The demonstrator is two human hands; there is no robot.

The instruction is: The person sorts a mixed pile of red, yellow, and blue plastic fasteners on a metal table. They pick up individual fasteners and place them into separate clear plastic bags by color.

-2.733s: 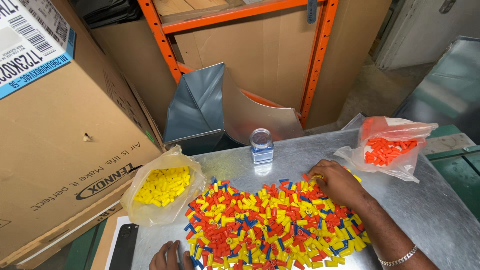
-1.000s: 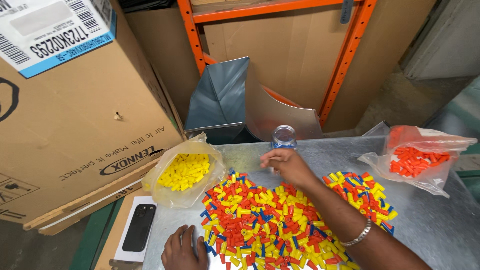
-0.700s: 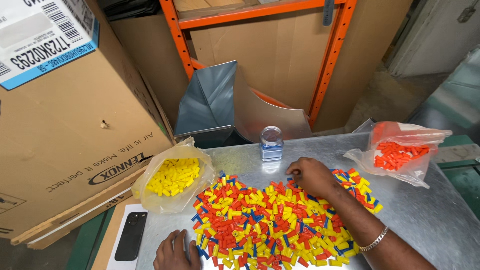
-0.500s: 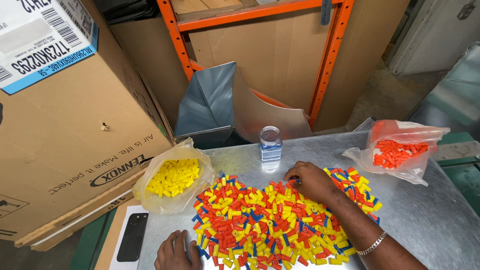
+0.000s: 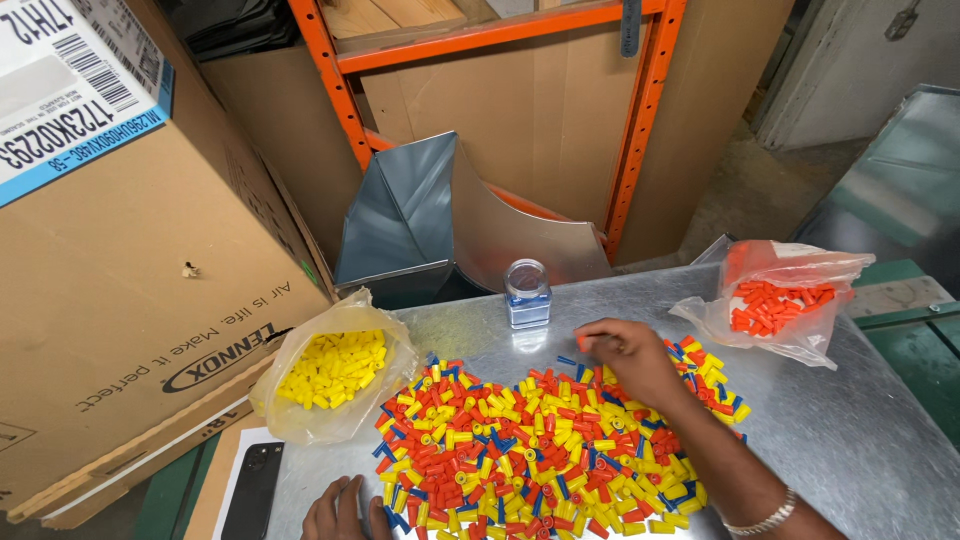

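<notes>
A wide pile of small yellow, red and blue plastic caps (image 5: pixel 520 440) covers the metal table (image 5: pixel 850 440). My right hand (image 5: pixel 625 360) rests at the pile's far edge, its fingertips pinched on a small red cap (image 5: pixel 583 343). Only the fingers of my left hand (image 5: pixel 340 510) show at the bottom edge; they lie flat on the table beside the pile and hold nothing. A clear bag of yellow caps (image 5: pixel 330 375) lies left of the pile. A clear bag of orange-red caps (image 5: pixel 780 305) lies to the right.
A small clear jar with blue caps (image 5: pixel 527 293) stands behind the pile. A black phone (image 5: pixel 252 490) lies on paper at the lower left. A big cardboard box (image 5: pixel 120 260) fills the left. Bent sheet metal (image 5: pixel 440 220) and an orange rack (image 5: pixel 640 110) stand behind.
My right hand has shifted along the pile's far edge from near the jar to the right, and now pinches a red cap. The left hand has stayed at the near edge.
</notes>
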